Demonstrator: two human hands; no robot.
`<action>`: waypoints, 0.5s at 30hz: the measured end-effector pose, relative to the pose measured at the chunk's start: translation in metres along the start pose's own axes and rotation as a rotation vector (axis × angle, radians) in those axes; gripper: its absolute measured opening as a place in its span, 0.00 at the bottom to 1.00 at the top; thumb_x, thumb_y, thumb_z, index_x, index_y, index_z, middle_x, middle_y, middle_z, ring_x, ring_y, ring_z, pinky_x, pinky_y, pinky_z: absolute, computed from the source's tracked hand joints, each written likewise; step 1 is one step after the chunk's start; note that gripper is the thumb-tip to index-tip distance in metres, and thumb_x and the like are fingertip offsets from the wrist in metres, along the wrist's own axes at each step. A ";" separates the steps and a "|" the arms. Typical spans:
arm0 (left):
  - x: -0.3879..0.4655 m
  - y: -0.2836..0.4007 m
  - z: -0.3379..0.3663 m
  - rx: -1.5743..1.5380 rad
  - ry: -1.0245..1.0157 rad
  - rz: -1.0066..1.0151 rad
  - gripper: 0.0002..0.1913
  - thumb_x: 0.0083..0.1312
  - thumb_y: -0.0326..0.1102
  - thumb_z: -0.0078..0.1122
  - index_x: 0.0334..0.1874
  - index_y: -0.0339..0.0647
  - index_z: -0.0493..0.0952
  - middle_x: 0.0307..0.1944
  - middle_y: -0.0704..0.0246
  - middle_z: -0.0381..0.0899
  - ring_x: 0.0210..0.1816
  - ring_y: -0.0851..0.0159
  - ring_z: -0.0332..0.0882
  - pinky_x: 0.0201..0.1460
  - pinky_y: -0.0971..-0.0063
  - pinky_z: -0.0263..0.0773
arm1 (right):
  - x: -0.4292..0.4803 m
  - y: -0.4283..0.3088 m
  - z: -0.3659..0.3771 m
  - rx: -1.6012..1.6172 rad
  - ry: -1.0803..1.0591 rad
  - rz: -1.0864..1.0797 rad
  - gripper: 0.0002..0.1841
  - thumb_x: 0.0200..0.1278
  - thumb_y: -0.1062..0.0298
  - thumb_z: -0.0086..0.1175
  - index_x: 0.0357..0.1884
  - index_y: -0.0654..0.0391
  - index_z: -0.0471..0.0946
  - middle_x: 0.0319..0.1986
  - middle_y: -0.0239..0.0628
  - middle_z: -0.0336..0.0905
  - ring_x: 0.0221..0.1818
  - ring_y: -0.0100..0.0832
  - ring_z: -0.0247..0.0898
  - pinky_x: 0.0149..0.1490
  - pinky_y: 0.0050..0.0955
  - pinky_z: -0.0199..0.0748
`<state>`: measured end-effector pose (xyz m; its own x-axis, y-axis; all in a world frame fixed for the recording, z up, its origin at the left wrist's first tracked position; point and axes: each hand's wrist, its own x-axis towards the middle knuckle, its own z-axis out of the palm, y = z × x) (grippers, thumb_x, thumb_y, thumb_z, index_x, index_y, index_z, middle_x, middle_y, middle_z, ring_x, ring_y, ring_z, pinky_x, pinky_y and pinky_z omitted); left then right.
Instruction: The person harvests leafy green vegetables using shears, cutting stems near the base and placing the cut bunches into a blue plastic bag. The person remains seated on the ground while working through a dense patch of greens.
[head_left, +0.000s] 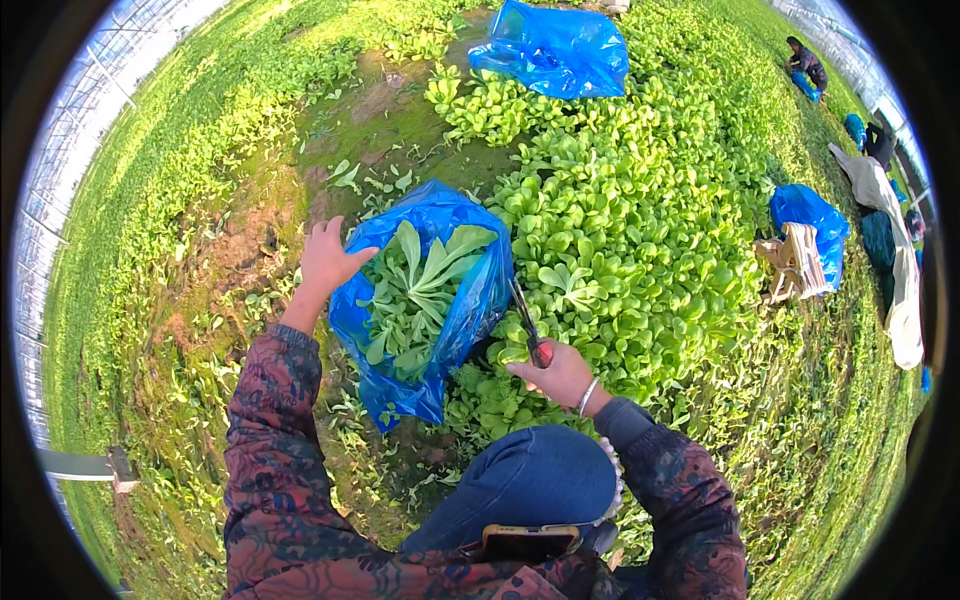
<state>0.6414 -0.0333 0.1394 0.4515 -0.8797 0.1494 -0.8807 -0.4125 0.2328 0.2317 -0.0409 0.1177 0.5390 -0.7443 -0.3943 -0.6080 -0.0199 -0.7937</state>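
A blue plastic bag (487, 292) stands with its mouth spread on the ground before me. Cut leafy greens (427, 285) fill it, with a large leafy head on top. My left hand (330, 259) is at the bag's left rim, fingers apart and thumb over the edge; it grips nothing that I can see. In my right hand (561, 375) is a red-handled cutting tool (528, 319), apparently scissors, its narrow metal blade pointing up beside the bag's right side. Right of it grows a dense patch of leafy green plants (615, 262).
Another blue plastic bag (559, 52) lies beyond the patch. To the right are a wooden folding stool (799, 262), a blue bag (814, 217) and a long pale cloth or sack (881, 202). A co-worker (808, 64) crouches farther off. My bent knee (540, 472) is close below.
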 end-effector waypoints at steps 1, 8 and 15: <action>0.002 -0.012 0.011 0.035 0.010 -0.024 0.37 0.51 0.49 0.74 0.62 0.40 0.72 0.62 0.48 0.70 0.60 0.44 0.71 0.60 0.55 0.71 | 0.022 0.000 0.019 -0.036 0.062 -0.083 0.31 0.51 0.39 0.68 0.32 0.62 0.74 0.21 0.41 0.78 0.26 0.44 0.78 0.34 0.39 0.75; -0.030 0.000 0.001 -0.332 0.016 0.243 0.18 0.56 0.39 0.71 0.47 0.42 0.79 0.45 0.60 0.75 0.49 0.53 0.74 0.51 0.59 0.71 | 0.079 -0.036 0.076 -0.071 -0.134 -0.312 0.38 0.55 0.56 0.64 0.68 0.52 0.63 0.27 0.48 0.81 0.30 0.53 0.78 0.37 0.44 0.75; -0.033 0.012 0.068 -0.161 -0.208 0.413 0.20 0.50 0.41 0.74 0.43 0.42 0.81 0.40 0.63 0.76 0.45 0.53 0.75 0.50 0.64 0.72 | 0.091 -0.005 0.090 0.003 0.008 -0.244 0.12 0.53 0.64 0.61 0.35 0.61 0.77 0.24 0.51 0.77 0.29 0.55 0.74 0.37 0.44 0.73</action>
<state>0.6063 -0.0249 0.0717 0.0165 -0.9975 0.0688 -0.9393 0.0082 0.3429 0.3361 -0.0481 0.0441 0.6653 -0.7228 -0.1867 -0.4581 -0.1978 -0.8666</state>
